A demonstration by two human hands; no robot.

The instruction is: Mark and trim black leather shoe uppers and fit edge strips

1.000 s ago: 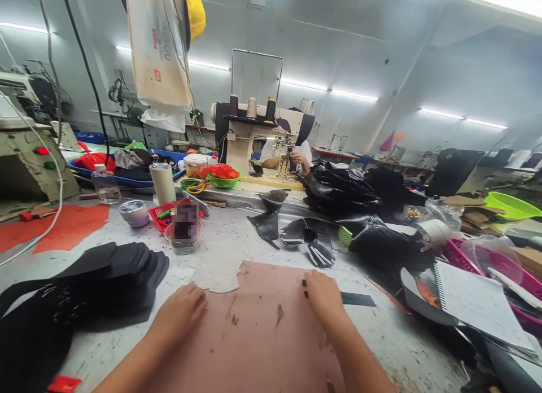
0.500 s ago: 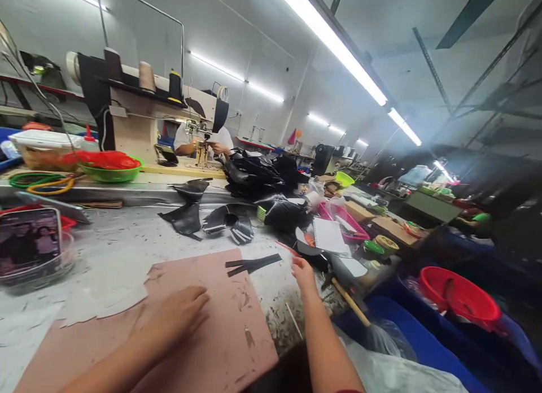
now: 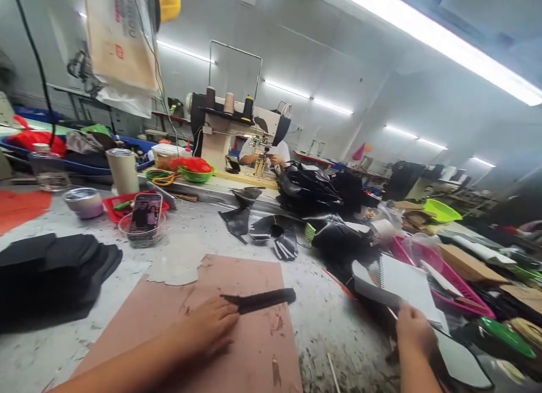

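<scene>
On a pinkish board (image 3: pixel 258 274), two narrow black strips (image 3: pixel 269 300) lie almost together. My left hand (image 3: pixel 214 325) is closed over their left end, its fingers low against the board. My right hand (image 3: pixel 415 331) is off to the right, above the table's edge by a white spiral notebook (image 3: pixel 409 283). Motion blurs its fingers, and I cannot make out whether anything is between them. A thin red stick-like item (image 3: pixel 339 284) lies on the table between the two hands. Curved black cut pieces (image 3: pixel 277 235) rest beyond the board.
A stack of black pieces (image 3: pixel 55 274) sits at left, near a phone (image 3: pixel 145 213) propped in a clear tub. Ahead stands a sewing machine (image 3: pixel 220 136), with a person working behind it. A black heap (image 3: pixel 307 187) and a pink basket (image 3: pixel 478 302) occupy the right.
My view has turned left. The black strips have come together and shifted left onto the board, under my left hand. My right hand has moved right, away from the red item toward the notebook.
</scene>
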